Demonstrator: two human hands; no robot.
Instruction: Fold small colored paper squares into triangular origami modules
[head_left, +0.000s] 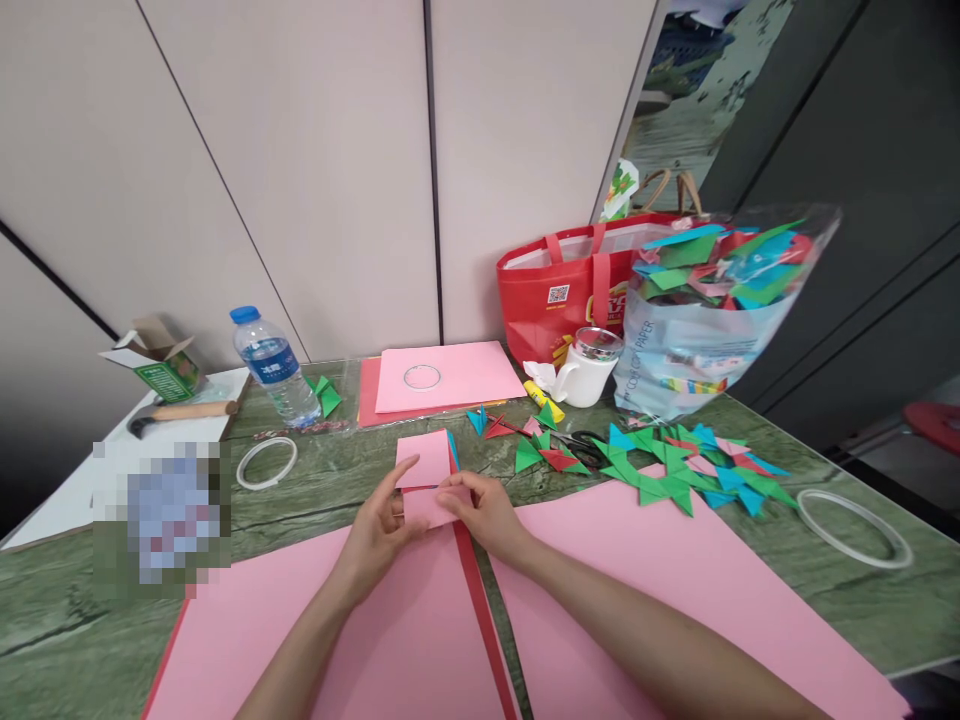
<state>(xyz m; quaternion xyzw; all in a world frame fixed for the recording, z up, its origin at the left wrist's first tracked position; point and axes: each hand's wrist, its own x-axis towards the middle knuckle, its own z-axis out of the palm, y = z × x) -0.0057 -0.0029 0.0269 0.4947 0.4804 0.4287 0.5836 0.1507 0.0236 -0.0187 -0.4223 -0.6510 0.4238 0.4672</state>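
Observation:
A small pink paper square [424, 478] lies on the green table, partly folded, with a blue sheet edge showing at its right side. My left hand [375, 530] pinches its lower left part, fingers closed on the paper. My right hand [484, 512] presses and grips its lower right edge. Large pink sheets [660, 580] lie under both forearms, with a red strip [480, 610] running between them.
Folded green, blue and red paper pieces [675, 468] lie to the right, near scissors [581, 448]. A white mug [589, 368], red bag [570, 290], clear bag of folded pieces [705, 320], water bottle [274, 365], hammer [184, 412] and white rings [855, 525] stand around.

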